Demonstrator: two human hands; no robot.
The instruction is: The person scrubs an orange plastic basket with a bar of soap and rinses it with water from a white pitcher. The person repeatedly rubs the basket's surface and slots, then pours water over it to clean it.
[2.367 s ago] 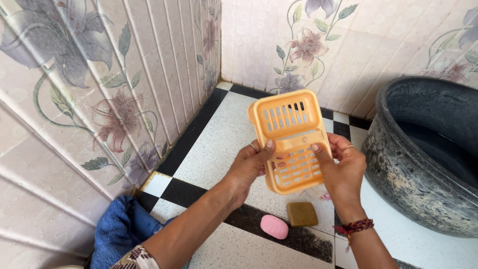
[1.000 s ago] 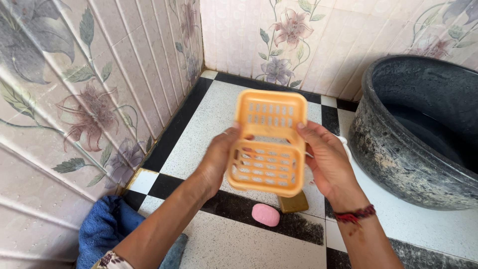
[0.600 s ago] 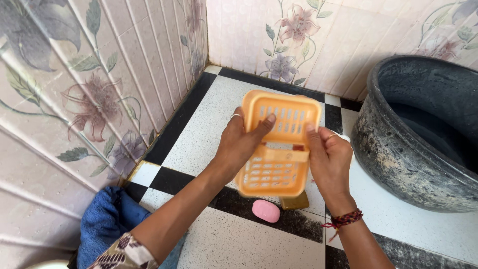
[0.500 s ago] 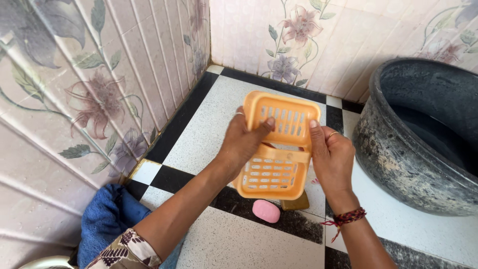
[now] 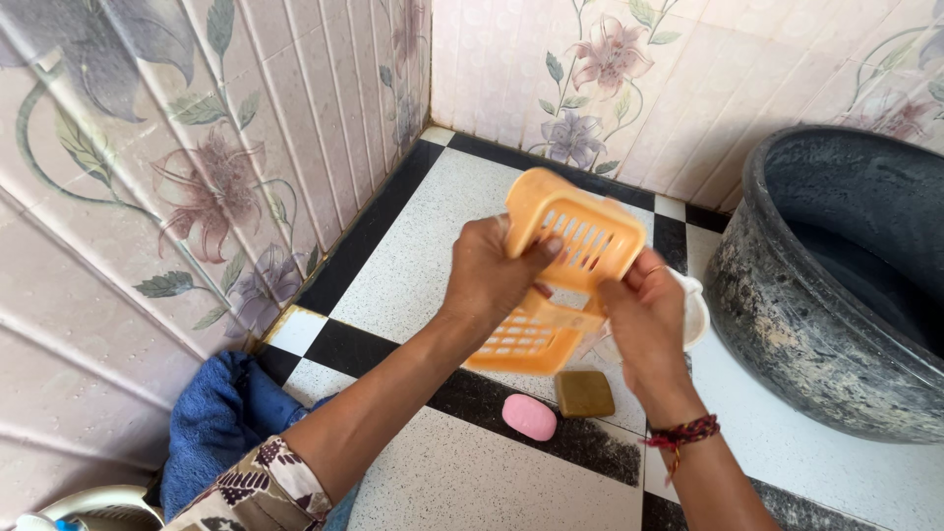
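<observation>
Over checkered floor tiles (image 5: 423,265), both hands, left (image 5: 489,278) and right (image 5: 644,320), grip the slotted orange plastic soap tray (image 5: 551,270), now tilted steeply, formerly flat-faced, above pink (image 5: 529,416) and brown soaps (image 5: 584,393).

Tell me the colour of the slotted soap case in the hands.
Orange soap case, clearest in the head view.

A tiled floor (image 5: 433,256) lies open from the dark stone tub (image 5: 836,295) across to the flowered wall (image 5: 197,177) on the far side. Between tub and wall, both hands hold an orange soap tray (image 5: 565,265) above the floor, filling the middle. Nearer the viewer than the tub, a pink soap (image 5: 529,417) and a brown soap (image 5: 584,393) lie side by side on the floor. A blue cloth (image 5: 221,423) blocks the wall's foot. A white dish (image 5: 694,313) sits just beside the tub.
</observation>
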